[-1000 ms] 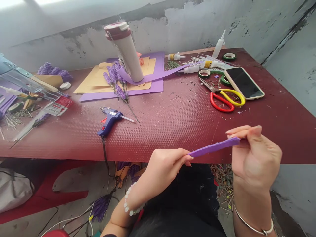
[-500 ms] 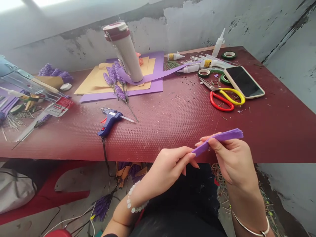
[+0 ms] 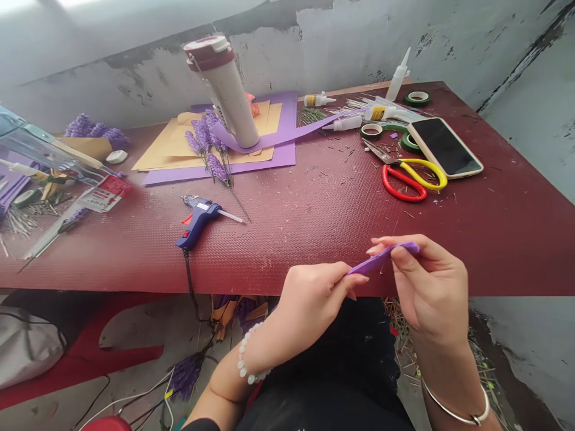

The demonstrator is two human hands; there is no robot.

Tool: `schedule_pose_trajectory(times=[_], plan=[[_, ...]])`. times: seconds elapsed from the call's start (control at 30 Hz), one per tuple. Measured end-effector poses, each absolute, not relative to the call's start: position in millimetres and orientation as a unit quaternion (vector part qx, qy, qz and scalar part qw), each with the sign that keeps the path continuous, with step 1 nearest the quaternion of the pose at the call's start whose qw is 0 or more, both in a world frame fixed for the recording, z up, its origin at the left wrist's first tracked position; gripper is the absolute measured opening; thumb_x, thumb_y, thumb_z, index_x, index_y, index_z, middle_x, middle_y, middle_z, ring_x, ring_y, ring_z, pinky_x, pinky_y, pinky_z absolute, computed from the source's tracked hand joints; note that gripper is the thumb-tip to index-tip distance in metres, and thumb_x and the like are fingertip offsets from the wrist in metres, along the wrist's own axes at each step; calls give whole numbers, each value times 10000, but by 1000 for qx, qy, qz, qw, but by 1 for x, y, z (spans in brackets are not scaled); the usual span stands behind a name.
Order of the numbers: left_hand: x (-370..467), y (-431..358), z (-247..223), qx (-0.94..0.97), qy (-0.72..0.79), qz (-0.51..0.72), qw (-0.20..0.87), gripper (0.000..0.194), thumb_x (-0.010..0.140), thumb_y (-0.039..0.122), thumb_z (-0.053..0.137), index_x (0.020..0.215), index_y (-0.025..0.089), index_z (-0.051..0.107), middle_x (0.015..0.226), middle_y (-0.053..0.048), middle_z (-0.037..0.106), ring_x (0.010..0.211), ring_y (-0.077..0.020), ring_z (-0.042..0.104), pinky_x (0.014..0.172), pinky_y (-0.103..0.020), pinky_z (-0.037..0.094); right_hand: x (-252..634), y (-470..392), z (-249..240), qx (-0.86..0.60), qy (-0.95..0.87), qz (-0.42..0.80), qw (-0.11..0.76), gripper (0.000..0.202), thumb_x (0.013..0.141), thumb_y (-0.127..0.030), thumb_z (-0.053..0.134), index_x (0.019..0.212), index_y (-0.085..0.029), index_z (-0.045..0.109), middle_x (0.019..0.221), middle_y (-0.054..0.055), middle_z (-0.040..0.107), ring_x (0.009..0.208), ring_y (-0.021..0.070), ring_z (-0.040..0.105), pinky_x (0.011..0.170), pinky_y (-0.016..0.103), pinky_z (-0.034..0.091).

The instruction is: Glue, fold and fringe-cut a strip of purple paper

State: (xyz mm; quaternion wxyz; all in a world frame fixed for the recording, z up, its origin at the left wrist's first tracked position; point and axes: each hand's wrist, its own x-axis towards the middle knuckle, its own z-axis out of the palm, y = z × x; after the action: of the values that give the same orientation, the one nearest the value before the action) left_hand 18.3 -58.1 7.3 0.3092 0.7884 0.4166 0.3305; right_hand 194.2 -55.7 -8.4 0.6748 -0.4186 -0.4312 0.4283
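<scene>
A folded purple strip, paper or felt-like, is held between my two hands over the table's front edge. My left hand pinches its lower left end between thumb and fingers. At the strip's right end, my right hand grips it with the thumb on the near side and the fingers behind. Beyond my right hand lie scissors with one red and one yellow handle. A blue glue gun with a clear stick in it rests on the table to the left.
A tumbler stands on brown and purple sheets, beside purple flower stems. A phone, green tape rolls and glue bottles sit at the back right. At far left is a clear plastic container.
My right hand has turned and closed over more of the strip's right end, so less of it sticks out. My left hand has shifted slightly and still pinches the other end.
</scene>
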Motion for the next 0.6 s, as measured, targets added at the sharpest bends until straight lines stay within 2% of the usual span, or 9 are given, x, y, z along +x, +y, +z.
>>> schedule_pose_trajectory(times=[0.03, 0.1, 0.13, 0.17, 0.3, 0.4, 0.5, 0.6], plan=[[18, -58, 7, 785, 417, 333, 315, 391, 1154, 273, 616, 797, 167, 737, 667, 23, 760, 545, -87, 657, 598, -181, 474, 195, -56, -10, -431, -430, 420, 673, 162, 868, -467, 974, 902, -325, 904, 805, -9, 878, 733, 201, 843, 760, 346, 703], [18, -57, 7, 779, 418, 353, 306, 233, 1142, 299, 650, 1026, 176, 810, 855, -10, 851, 686, -116, 753, 672, -187, 529, 196, -57, -14, -456, -425, 410, 666, 194, 824, -461, 1003, 839, -303, 892, 782, 1, 874, 700, 223, 841, 717, 365, 708], [18, -57, 7, 779, 420, 352, 304, 206, 1133, 314, 670, 1063, 180, 810, 906, -18, 866, 722, -124, 772, 689, -192, 538, 195, -57, -15, -466, -421, 410, 661, 210, 806, -463, 1012, 829, -294, 890, 774, 8, 873, 692, 235, 841, 701, 374, 709], [18, -57, 7, 782, 422, 346, 301, 203, 1132, 318, 673, 1056, 182, 803, 912, -18, 867, 722, -126, 773, 686, -195, 535, 194, -58, -16, -475, -420, 414, 653, 215, 796, -458, 1016, 820, -287, 889, 770, 13, 872, 690, 242, 842, 695, 379, 710], [17, -56, 8, 798, 432, 285, 309, 369, 1164, 271, 582, 828, 183, 708, 679, 29, 755, 547, -101, 665, 595, -201, 465, 194, -57, -14, -455, -434, 431, 647, 210, 832, -491, 988, 847, -298, 907, 804, 23, 887, 723, 241, 857, 741, 378, 724], [13, -57, 12, 787, 429, 264, 355, 367, 1178, 270, 540, 875, 183, 728, 685, 29, 754, 598, -107, 715, 649, -192, 506, 198, -57, -10, -450, -445, 422, 649, 256, 856, -554, 958, 841, -303, 911, 766, 24, 873, 691, 240, 849, 707, 372, 720], [12, -58, 15, 780, 417, 248, 395, 362, 1181, 277, 529, 922, 183, 764, 711, 24, 775, 626, -111, 737, 672, -190, 528, 198, -58, -11, -485, -434, 394, 649, 278, 838, -545, 974, 795, -284, 889, 729, 17, 849, 649, 234, 824, 673, 365, 698], [14, -58, 15, 775, 416, 255, 402, 362, 1173, 284, 545, 911, 180, 771, 713, 22, 777, 629, -111, 733, 671, -190, 526, 192, -57, -16, -513, -423, 353, 658, 304, 873, -538, 951, 786, -261, 861, 728, 7, 827, 645, 201, 793, 656, 323, 650]])
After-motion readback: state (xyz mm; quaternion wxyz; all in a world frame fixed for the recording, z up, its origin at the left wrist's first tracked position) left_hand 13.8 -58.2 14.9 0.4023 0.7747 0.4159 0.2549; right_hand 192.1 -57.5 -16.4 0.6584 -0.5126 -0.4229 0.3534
